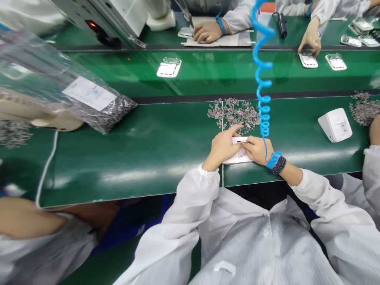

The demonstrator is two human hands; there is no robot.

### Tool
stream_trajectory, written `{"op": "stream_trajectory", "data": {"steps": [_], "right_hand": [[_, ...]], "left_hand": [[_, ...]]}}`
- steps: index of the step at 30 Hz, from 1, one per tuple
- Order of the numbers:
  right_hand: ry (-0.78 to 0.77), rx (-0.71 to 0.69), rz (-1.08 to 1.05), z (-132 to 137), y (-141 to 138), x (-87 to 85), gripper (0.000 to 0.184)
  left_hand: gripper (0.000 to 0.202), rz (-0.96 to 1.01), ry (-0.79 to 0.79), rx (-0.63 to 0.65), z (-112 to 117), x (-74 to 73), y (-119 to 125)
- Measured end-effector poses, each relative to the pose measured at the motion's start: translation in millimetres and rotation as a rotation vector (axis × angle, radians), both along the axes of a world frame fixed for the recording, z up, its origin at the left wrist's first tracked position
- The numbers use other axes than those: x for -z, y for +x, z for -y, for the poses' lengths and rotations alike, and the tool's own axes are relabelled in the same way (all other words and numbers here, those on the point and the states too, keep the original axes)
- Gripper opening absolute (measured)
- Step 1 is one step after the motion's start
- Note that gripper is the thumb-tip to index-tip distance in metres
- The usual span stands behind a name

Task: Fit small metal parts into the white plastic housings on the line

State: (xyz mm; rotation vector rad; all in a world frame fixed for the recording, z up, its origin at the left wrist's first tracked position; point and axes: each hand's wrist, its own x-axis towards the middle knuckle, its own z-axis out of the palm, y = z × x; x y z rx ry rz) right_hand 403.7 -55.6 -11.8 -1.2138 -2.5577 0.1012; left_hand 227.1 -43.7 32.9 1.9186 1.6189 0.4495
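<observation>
A small white plastic housing (237, 157) lies on the green bench mat (148, 150) right in front of me. My left hand (223, 145) curls over its left side, fingers closed on it with the index finger stretched along the top edge. My right hand (257, 149) pinches at the housing's upper face from the right; a tiny part may be in the fingertips but I cannot make it out. A blue wrist strap (273, 159) and a dark bead bracelet sit on my right wrist. A heap of small metal clips (234, 113) lies just behind the housing.
A blue coiled cord (263, 79) hangs down to the strap. A white adapter body (335, 124) and another clip pile (363, 107) lie to the right. A clear bag of clips (74, 95) is at left. Other people's hands (208, 31) work across the conveyor (222, 73).
</observation>
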Motion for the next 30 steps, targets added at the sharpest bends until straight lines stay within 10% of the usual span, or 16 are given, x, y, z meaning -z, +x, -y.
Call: {"op": "stream_trajectory", "data": {"steps": [9, 18, 24, 30], "right_hand": [[-0.009, 0.138, -0.307, -11, 18, -10.0, 0.026], [0.136, 0.686, -0.323, -50, 143, -27.6, 0.033], [0.220, 0.955, -0.184, -47, 229, -22.5, 0.056], [0.038, 1.026, -0.150, -41, 271, -7.6, 0.090]], "left_hand": [[0.054, 0.067, 0.174, 0.104, 18, 0.4, -24], [0.085, -0.162, 0.184, 0.283, 43, 12.8, -53], [0.072, -0.107, 0.296, 0.092, 61, 16.6, -65], [0.071, -0.177, 0.256, -0.646, 76, 7.0, -150]]}}
